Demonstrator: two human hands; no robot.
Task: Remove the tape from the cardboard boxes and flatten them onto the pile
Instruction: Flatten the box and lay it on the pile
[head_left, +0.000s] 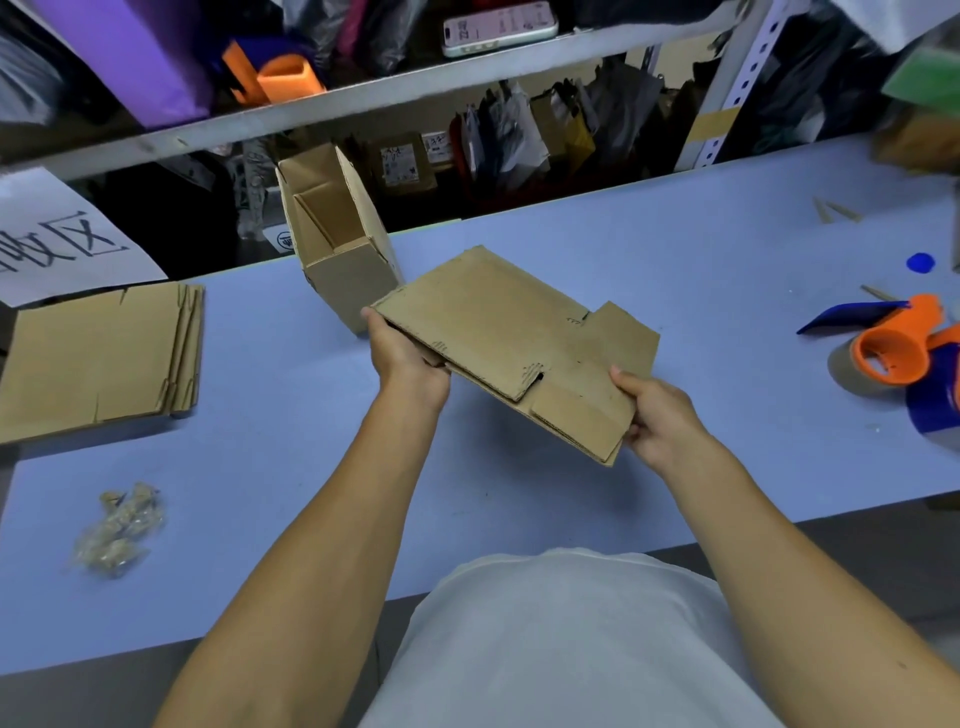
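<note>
A flattened brown cardboard box (511, 332) hangs tilted above the middle of the blue table (675, 249). My left hand (402, 353) grips its left edge, thumb on top. Its near right corner is pinched by my right hand (657, 415). Behind it an open cardboard box (337, 249) stands upright at the table's far edge, flaps up. At the left edge of the table lies the pile of flattened boxes (98, 358). A crumpled wad of removed tape (119, 530) sits on the table at the near left.
An orange and blue tape dispenser (898, 353) lies at the right, with a small blue cap (920, 262) beyond it. A shelf rail (363, 93) crosses above the far edge, with a phone (498, 28) on it. A white paper sign (57, 239) hangs at the left.
</note>
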